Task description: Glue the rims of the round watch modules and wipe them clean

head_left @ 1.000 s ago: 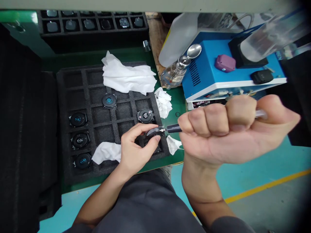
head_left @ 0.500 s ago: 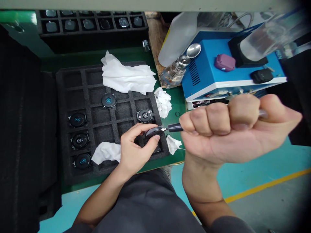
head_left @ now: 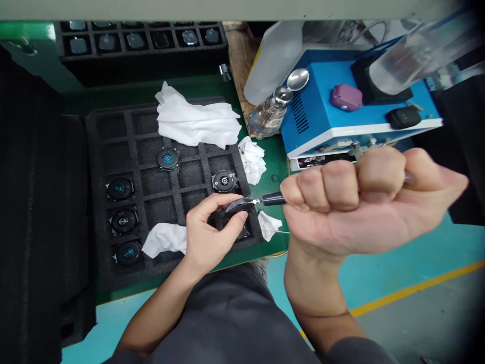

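My left hand [head_left: 212, 230] pinches a round black watch body [head_left: 239, 204] between thumb and fingers, tilted on edge above the lower right of the black foam tray [head_left: 159, 199]. My right hand [head_left: 356, 202] is wrapped in a fist round a slim tool with a black barrel [head_left: 273, 198] and a thin metal tip. That tip meets the right edge of the watch body; the fist hides most of the tool, so its kind is unclear. Under my left fingers another watch lies partly hidden. A watch [head_left: 224, 181] rests just above, and several more sit in the tray.
A white cloth [head_left: 197, 119] lies over the tray's far side; another [head_left: 166, 239] lies near its front edge. Crumpled tissue [head_left: 252, 159] is at its right. Behind stand a glass bottle [head_left: 268, 116], a white plastic bottle [head_left: 273, 63] and a blue machine [head_left: 333, 83].
The view has shifted slightly, so the background sits a little lower and to the left. Both hands keep their hold, and the tool tip stays at the watch's edge.
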Demonstrator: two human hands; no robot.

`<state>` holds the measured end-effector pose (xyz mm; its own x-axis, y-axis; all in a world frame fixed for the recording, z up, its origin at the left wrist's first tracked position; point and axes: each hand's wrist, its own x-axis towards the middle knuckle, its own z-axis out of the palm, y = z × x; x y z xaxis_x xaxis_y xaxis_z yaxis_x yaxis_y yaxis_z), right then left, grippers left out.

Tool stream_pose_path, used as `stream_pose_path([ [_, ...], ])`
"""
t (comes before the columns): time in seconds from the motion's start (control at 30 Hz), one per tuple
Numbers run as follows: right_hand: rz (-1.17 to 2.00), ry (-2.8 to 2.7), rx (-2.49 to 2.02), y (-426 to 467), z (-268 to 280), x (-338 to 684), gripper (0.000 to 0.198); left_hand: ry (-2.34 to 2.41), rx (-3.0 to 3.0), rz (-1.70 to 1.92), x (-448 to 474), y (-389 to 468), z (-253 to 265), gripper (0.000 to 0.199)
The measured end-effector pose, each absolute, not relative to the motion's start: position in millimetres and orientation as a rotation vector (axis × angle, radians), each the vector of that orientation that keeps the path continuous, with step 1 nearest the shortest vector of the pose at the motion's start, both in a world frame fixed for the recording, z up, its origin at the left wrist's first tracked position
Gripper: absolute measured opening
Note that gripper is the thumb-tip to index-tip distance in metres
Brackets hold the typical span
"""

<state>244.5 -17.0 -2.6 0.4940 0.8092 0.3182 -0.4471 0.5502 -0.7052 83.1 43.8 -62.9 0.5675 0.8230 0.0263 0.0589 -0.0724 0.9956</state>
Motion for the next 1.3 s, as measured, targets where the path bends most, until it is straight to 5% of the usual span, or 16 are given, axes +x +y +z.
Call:
stream_pose_path([
  [1.3,0.846,-0.579,-0.646,-25.9,4.7,237.5,0.057,0.741,1.543,0.689,83.5,43.9,-65.3,0.017],
])
